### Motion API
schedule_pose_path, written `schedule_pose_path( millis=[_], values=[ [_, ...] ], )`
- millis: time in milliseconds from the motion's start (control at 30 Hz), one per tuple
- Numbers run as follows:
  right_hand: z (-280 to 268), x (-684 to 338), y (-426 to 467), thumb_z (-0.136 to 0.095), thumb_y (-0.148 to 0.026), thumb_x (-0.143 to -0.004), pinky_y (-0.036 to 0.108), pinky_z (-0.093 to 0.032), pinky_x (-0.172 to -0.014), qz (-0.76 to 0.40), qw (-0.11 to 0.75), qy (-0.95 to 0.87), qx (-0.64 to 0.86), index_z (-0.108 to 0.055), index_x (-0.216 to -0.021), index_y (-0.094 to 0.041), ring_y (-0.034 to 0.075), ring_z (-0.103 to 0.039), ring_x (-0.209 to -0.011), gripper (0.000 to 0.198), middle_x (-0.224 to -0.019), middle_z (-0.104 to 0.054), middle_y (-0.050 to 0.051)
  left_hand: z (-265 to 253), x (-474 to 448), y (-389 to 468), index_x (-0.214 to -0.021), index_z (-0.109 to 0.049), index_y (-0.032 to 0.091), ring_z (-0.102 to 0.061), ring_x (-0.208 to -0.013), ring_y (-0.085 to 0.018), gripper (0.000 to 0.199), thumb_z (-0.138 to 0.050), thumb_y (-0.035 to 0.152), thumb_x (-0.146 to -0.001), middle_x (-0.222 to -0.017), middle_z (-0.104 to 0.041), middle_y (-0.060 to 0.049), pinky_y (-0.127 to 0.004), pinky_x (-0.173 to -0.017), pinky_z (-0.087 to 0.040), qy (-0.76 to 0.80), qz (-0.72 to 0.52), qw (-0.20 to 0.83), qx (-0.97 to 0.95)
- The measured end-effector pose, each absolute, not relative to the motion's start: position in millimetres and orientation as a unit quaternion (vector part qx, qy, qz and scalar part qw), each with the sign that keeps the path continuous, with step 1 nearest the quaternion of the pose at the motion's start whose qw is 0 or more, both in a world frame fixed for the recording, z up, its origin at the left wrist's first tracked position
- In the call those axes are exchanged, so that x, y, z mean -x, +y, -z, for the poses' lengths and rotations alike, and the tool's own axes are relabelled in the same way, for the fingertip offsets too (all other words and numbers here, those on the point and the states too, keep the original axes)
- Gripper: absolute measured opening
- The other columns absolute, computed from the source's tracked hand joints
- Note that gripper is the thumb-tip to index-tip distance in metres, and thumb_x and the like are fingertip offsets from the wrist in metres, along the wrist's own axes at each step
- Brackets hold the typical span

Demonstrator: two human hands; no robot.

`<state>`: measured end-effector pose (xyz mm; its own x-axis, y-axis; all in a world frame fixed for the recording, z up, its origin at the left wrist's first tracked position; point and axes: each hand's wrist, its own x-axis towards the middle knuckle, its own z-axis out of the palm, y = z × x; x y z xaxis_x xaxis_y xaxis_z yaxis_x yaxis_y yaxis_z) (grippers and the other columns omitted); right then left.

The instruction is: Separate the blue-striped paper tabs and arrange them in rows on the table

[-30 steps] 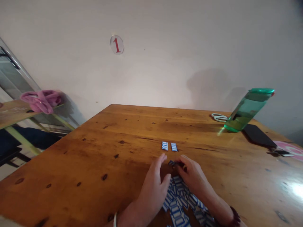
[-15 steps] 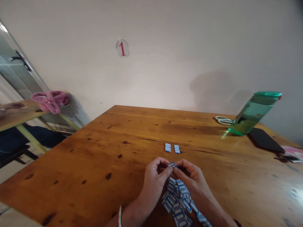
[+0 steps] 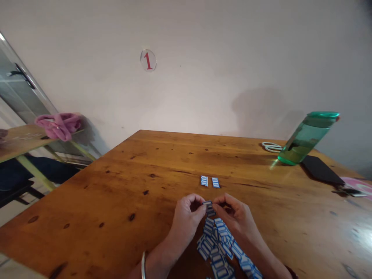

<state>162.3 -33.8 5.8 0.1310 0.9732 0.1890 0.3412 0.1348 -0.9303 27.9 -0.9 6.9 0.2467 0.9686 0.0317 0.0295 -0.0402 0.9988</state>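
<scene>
Wooden table [image 3: 162, 170], seen from beside the sitter. Both hands work over its near half, right of the left edge. Left hand [image 3: 187, 219]: thumb and forefinger pinch one end of a small blue-and-white piece [image 3: 207, 203]; right hand [image 3: 238, 217] is curled, its thumb and forefinger pinching the opposite end — a two-ended hold that probably steadies something so slight. The forearms flank a loose heap of similar pieces [image 3: 216, 240] toward the near edge, presumably left there for easy reach. Beyond the fingertips, toward the far edge, a left card [image 3: 204, 180] and a right card [image 3: 215, 182] lie flat side by side, apart, likely to keep them out of the heap.

Held piece: long axis crosswise, fingertip to fingertip, roughly parallel to the far edge — which end leads, too small to tell. Flat cards: long axes toward the far edge.
</scene>
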Motion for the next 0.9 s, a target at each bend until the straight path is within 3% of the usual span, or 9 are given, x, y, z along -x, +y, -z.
schedule_pose_path(
  millis=[300,700,767,900],
  values=[
    [-9.3,-164.4,-34.4,-0.05,-0.03,-0.075,0.021,-0.034,-0.045,-0.297,0.429,-0.617,0.59,-0.056,-0.063,-0.017,0.012,-0.045,-0.049,0.018,-0.054,-0.052,-0.002,-8.9,-28.6,-2.0,-0.059,-0.054,0.015,-0.046,-0.054,-0.01,0.005,-0.053,0.017,-0.063,-0.055,-0.051,0.003,-0.021,-0.053,-0.037,0.435,-0.416,0.531,-0.596],
    [-5.8,-204.0,-11.1,-0.058,-0.034,-0.06,0.021,-0.027,-0.039,-0.362,0.503,-0.442,0.648,-0.055,-0.054,-0.016,0.008,-0.039,-0.04,0.019,-0.042,-0.044,-0.006,11.9,-29.0,3.4,-0.078,-0.056,0.016,-0.056,-0.072,-0.015,0.01,-0.048,0.016,-0.073,-0.076,-0.061,-0.003,-0.026,-0.069,-0.042,0.469,-0.403,0.389,-0.683],
    [-7.0,-219.8,-2.1,-0.059,-0.03,-0.062,0.021,-0.026,-0.037,-0.36,0.494,-0.423,0.669,-0.054,-0.053,-0.015,0.007,-0.037,-0.038,0.018,-0.04,-0.041,-0.007,17.2,-29.4,6.3,-0.077,-0.056,0.017,-0.055,-0.071,-0.015,0.011,-0.047,0.013,-0.073,-0.076,-0.061,-0.003,-0.026,-0.069,-0.042,0.478,-0.388,0.378,-0.692],
    [-7.2,-238.4,17.8,-0.058,-0.025,-0.075,0.021,-0.037,-0.042,-0.367,0.446,-0.396,0.714,-0.058,-0.064,-0.01,0.009,-0.048,-0.045,0.019,-0.053,-0.053,-0.003,22.1,-31.1,9.7,-0.077,-0.056,0.017,-0.055,-0.072,-0.015,0.013,-0.046,0.011,-0.072,-0.076,-0.062,-0.003,-0.027,-0.069,-0.041,0.493,-0.36,0.352,-0.71]
  ],
)
